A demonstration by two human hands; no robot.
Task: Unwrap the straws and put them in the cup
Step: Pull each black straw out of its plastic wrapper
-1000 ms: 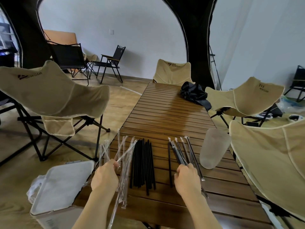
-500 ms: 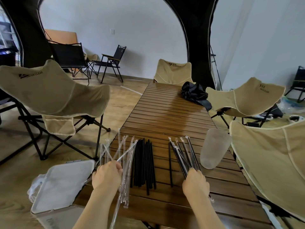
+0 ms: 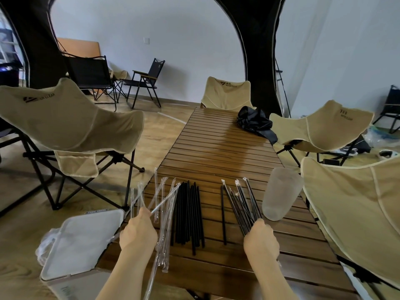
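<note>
Two bundles held, one per hand. Left hand (image 3: 138, 232) grips fanned clear plastic wrappers (image 3: 159, 201) at left edge of slatted wooden counter (image 3: 216, 148), beside white-lidded waste bin (image 3: 82, 239), likely for disposal. Right hand (image 3: 260, 239) grips wrapped black straws (image 3: 242, 200), tips fanned near frosted translucent plastic cup (image 3: 281, 193). Unwrapped black straws (image 3: 188, 213) lie piled mid-counter. Cup appears empty; loading not yet begun.

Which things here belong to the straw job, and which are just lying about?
Job: wrapped straws in the right hand, bare black straws, clear wrappers, one in the left hand, frosted cup.
Lying about: black bag, beige camp chair.
</note>
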